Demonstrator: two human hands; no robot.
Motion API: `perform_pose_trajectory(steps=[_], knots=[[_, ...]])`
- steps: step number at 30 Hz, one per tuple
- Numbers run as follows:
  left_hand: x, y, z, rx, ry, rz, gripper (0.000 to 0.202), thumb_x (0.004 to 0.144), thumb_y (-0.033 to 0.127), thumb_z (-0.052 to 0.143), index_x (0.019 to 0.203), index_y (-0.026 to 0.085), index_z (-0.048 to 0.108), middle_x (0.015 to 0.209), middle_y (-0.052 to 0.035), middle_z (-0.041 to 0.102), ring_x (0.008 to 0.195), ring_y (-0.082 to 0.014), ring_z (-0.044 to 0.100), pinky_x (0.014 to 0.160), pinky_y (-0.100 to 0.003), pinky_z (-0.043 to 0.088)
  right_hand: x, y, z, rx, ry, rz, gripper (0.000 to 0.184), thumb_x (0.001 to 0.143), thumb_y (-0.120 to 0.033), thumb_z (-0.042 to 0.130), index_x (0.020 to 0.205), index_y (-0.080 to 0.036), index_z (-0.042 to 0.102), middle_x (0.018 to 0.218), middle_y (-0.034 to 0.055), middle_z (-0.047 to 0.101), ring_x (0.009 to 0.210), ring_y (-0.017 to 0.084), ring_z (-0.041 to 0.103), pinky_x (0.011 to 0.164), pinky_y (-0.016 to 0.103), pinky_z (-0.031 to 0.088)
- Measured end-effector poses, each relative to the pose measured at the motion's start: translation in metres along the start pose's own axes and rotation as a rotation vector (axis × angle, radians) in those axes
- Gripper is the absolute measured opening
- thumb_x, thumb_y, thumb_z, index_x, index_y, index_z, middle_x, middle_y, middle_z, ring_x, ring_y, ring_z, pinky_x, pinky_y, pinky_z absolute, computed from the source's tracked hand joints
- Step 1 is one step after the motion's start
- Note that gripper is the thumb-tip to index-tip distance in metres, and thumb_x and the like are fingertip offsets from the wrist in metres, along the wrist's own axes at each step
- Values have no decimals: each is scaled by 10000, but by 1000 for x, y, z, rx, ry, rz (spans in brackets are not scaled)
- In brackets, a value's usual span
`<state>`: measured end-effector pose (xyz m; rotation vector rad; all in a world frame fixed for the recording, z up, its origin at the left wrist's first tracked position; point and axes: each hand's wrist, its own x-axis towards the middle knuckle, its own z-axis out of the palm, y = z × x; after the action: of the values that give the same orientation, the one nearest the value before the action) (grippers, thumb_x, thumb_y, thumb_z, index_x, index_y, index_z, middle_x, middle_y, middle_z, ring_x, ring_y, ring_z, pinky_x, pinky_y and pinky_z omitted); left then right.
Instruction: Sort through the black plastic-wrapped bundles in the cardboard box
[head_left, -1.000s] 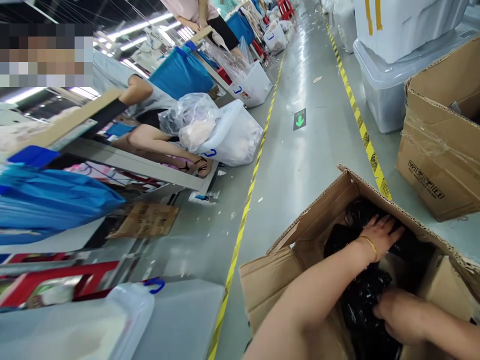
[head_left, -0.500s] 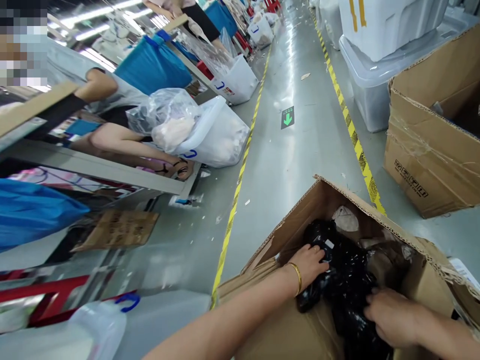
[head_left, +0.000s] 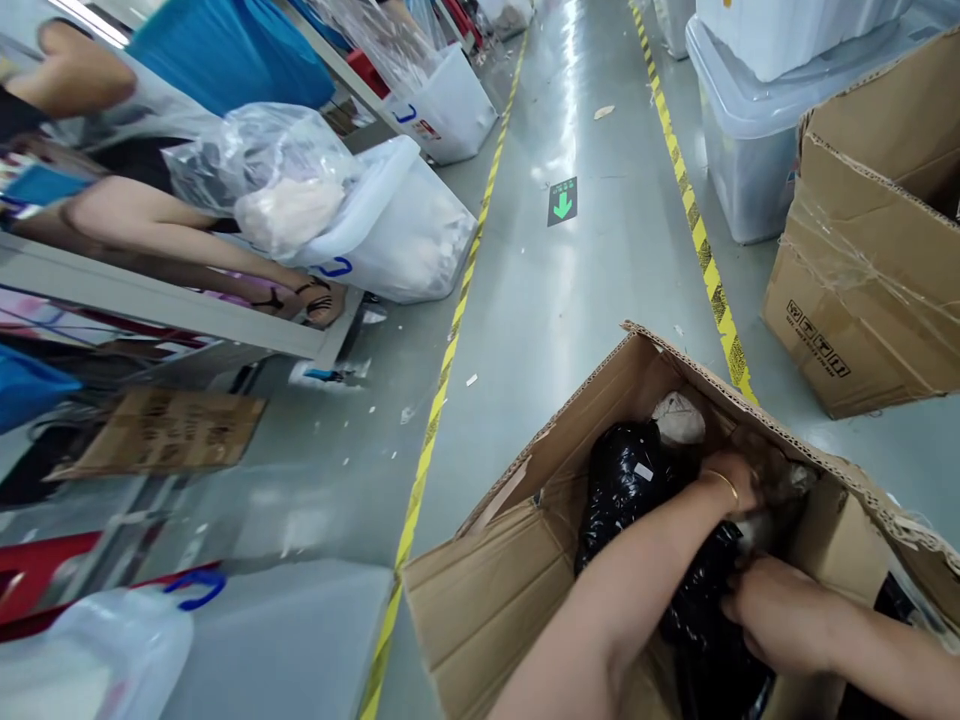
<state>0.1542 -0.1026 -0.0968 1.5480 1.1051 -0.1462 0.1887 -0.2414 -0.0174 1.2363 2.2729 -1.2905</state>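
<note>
An open cardboard box [head_left: 480, 600] stands low in front of me, with shiny black plastic bags [head_left: 619, 490] inside it. My left hand [head_left: 731, 480], a gold bangle at its wrist, reaches over the bags to the box's far right side. Its fingers are blurred and partly hidden beside some clear plastic wrap [head_left: 799, 480]. My right hand [head_left: 780, 610] is lower in the box, its curled fingers closed at the edge of the black plastic. A pale, rounded wrapped bundle [head_left: 679, 418] lies in the far corner.
Another cardboard box [head_left: 870, 270] stands at right, near stacked plastic bins [head_left: 750, 150]. A seated person's leg [head_left: 187, 225] is at left beside a translucent bin [head_left: 405, 240] of bagged pieces. Yellow-black floor tape [head_left: 705, 250] and a green arrow sign [head_left: 562, 203] mark the aisle.
My left hand has left the black bag's near left side and moved right, deeper into the box. My right hand stays by the bag. The view has shifted slightly.
</note>
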Motion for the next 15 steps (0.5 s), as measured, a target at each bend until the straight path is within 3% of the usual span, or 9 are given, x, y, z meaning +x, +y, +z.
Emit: perform_pose_trajectory(steps=[3, 5, 7, 8, 10, 12, 13, 15], knots=[[6, -10, -57, 203, 144, -29, 345, 696, 231, 845, 1006, 192, 698, 1032, -138, 750, 1045, -387, 715, 977, -459, 546, -4, -2, -1, 7, -14, 2, 296, 898, -177, 605, 1089, -126, 825, 1052, 186, 798, 1086, 371, 728, 1024, 496, 526], [5, -14, -96, 322, 249, -25, 387, 811, 268, 759, 1172, 163, 666, 1086, -151, 745, 1004, -353, 722, 923, -435, 571, -5, -3, -1, 8, -32, 0, 281, 891, -181, 627, 1078, -121, 828, 1041, 190, 796, 1082, 377, 726, 1045, 516, 512], [-2, -13, -117, 451, 350, -2, 466, 850, 262, 715, 1285, 121, 624, 1157, -194, 726, 1072, -382, 705, 968, -478, 562, -4, -5, -2, 8, -46, -3, 277, 895, -192, 639, 1083, -115, 826, 1050, 194, 794, 1096, 385, 721, 1063, 525, 500], [-7, -11, -119, 517, 392, 23, 515, 854, 251, 708, 1334, 99, 603, 1223, -226, 701, 1148, -414, 677, 1020, -524, 536, -4, -6, -3, 6, -50, -4, 279, 899, -194, 639, 1089, -109, 824, 1063, 198, 792, 1111, 390, 716, 1070, 528, 495], [-19, -6, -106, 641, 437, 107, 566, 884, 216, 667, 1423, 79, 561, 1390, -279, 612, 1327, -469, 565, 1136, -628, 426, -2, -7, -6, 0, -58, -7, 282, 910, -188, 628, 1095, -97, 821, 1084, 206, 788, 1129, 394, 708, 1078, 529, 492], [-28, -3, -77, 728, 406, 227, 517, 942, 185, 592, 1457, 144, 572, 1491, -239, 563, 1433, -441, 474, 1213, -653, 314, -1, -8, -7, -7, -63, -12, 292, 914, -166, 614, 1110, -86, 816, 1103, 213, 784, 1131, 393, 708, 1075, 529, 498], [-31, -3, -60, 778, 324, 322, 481, 965, 180, 568, 1444, 204, 602, 1490, -188, 586, 1441, -397, 476, 1231, -619, 300, 0, -8, -6, -12, -67, -16, 297, 913, -159, 614, 1120, -84, 813, 1113, 215, 782, 1131, 394, 708, 1076, 534, 499], [-31, -9, -28, 904, 50, 548, 419, 967, 209, 609, 1364, 325, 677, 1400, -83, 679, 1374, -307, 549, 1218, -502, 343, 0, -8, -5, -21, -73, -20, 310, 909, -152, 618, 1144, -82, 807, 1134, 222, 776, 1136, 402, 705, 1077, 546, 503]])
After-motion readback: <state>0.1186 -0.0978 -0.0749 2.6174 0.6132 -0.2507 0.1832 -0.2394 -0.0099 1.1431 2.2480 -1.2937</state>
